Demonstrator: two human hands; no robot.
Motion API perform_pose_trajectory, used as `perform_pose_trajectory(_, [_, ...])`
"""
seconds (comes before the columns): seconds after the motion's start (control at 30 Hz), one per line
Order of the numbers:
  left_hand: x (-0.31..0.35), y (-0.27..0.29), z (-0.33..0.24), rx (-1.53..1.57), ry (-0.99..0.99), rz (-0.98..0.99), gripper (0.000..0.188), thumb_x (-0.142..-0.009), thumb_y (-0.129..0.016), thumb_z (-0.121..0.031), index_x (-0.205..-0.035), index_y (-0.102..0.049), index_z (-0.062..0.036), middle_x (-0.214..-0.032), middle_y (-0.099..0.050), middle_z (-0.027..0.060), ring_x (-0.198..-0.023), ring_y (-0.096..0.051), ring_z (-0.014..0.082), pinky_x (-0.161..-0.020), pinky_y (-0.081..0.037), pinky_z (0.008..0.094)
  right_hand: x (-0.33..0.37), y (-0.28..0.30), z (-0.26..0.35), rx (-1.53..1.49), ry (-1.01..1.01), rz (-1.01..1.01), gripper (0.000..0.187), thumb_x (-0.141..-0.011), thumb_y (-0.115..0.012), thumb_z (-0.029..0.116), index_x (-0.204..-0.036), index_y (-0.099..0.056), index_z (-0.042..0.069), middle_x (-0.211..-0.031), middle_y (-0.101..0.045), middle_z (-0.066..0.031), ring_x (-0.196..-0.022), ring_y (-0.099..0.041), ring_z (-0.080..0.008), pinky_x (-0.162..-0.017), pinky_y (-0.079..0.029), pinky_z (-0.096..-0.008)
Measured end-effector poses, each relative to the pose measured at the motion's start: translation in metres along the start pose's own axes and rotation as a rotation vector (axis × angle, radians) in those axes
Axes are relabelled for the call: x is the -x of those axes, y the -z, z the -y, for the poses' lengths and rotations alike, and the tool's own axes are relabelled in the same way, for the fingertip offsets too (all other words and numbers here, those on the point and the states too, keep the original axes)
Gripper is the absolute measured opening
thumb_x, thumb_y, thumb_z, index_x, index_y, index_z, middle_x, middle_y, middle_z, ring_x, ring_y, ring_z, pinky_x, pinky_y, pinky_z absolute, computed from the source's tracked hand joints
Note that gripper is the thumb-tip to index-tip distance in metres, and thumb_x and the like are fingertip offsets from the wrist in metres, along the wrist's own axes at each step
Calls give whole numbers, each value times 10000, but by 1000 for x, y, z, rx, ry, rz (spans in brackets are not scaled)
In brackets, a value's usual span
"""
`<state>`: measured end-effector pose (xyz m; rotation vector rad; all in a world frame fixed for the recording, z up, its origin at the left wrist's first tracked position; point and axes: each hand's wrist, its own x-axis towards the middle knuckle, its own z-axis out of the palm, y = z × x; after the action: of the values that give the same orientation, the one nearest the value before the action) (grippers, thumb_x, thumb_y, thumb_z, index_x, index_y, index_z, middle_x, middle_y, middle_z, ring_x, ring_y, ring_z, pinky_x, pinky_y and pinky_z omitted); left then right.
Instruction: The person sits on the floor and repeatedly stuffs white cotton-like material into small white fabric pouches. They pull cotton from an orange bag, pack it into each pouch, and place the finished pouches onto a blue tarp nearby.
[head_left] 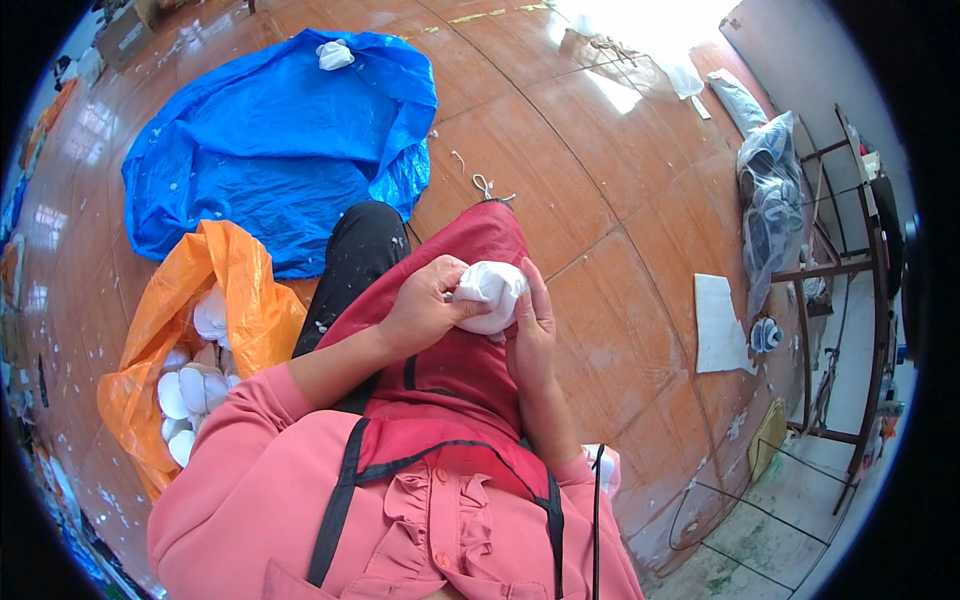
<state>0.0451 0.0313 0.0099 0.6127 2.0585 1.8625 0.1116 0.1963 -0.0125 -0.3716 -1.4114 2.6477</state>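
Above my lap, both hands hold a white, rounded, soft fabric piece (492,292); its exact kind does not show. My left hand (425,302) pinches its left side between thumb and fingers. On the other side my right hand (532,330) grips it, thumb and fingers pressed to the edge. A red apron (455,385) with dark trim covers my lap beneath. To my left an orange plastic bag (240,265) stands gaping, with several white rounded pads (200,388) inside. Beyond it a blue plastic sheet (270,140) lies spread, with a white crumpled piece (335,55) near its far edge.
Reddish tiles make up the floor (560,190), dotted with white scraps. A white cord (483,185) lies past my knees. To the right are a white sheet (720,325), a clear plastic bag (770,200) with dark contents, and a metal frame (875,270) along the wall.
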Motion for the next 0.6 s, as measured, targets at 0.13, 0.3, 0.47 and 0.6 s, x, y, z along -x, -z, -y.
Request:
perform_pose_trajectory(0.13, [-6,-3,6,-112,-71,-35,217,-798,-789,-123,-966,-691,-30,-932,-623,67,-857,-611,201,-738,-496,317,2,4,2,177,-6,-92,364,-1028,-549,226,-1342,-540,41,-1097,-642,-40,-902,-587,-98,-771,-482,-228])
perform_pose_trajectory(0.3, [-6,-2,5,-45,-99,-48,165,-810,-775,-94,-929,-682,-26,-884,-606,58,-807,-594,175,-721,-476,298,3,11,-5,439,242,-185,286,-1028,-556,251,-1135,-657,6,-896,-631,9,-730,-533,-53,-643,-439,-205])
perform_pose_trajectory(0.47, [-3,2,-11,101,-83,21,181,-813,-781,-125,-877,-661,-5,-840,-591,74,-755,-585,178,-676,-465,298,8,23,4,419,49,-148,272,-1026,-562,245,-1037,-679,-1,-803,-603,29,-743,-520,-64,-635,-422,-216])
perform_pose_trajectory(0.6, [-8,8,-6,-146,-81,77,257,-812,-792,-207,-873,-656,2,-845,-608,99,-750,-597,203,-652,-468,331,-2,39,3,468,50,-112,197,-984,-624,180,-1059,-673,5,-932,-614,-8,-857,-559,-82,-731,-473,-241])
